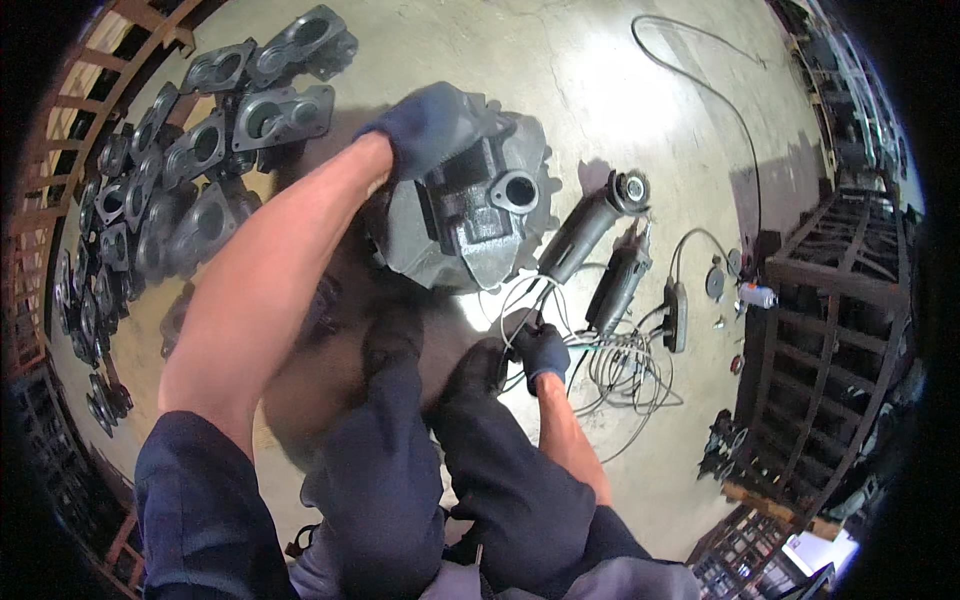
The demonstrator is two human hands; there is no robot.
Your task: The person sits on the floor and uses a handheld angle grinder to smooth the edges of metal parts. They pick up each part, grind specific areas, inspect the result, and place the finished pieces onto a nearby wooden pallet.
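A large grey metal casting (470,215) with a toothed outer rim and a round flanged port stands on the floor in front of me. My left hand (432,128), in a dark blue glove, grips its far upper edge, the fingertips partly hidden. My right hand (543,352), gloved too, is low beside my right foot, fingers closed round a dark cord at the tail of an angle grinder (580,240). The grinder lies right of the casting, its disc end pointing away. Next to it rests a second, slimmer hand-held power tool (620,285).
Tangled cables (630,370) and a power strip (677,315) lie to the right. Several grey flanged castings (205,145) crowd the left floor. A dark metal rack (830,350) stands at right, with loose discs (715,282) and a small can (757,295) near it.
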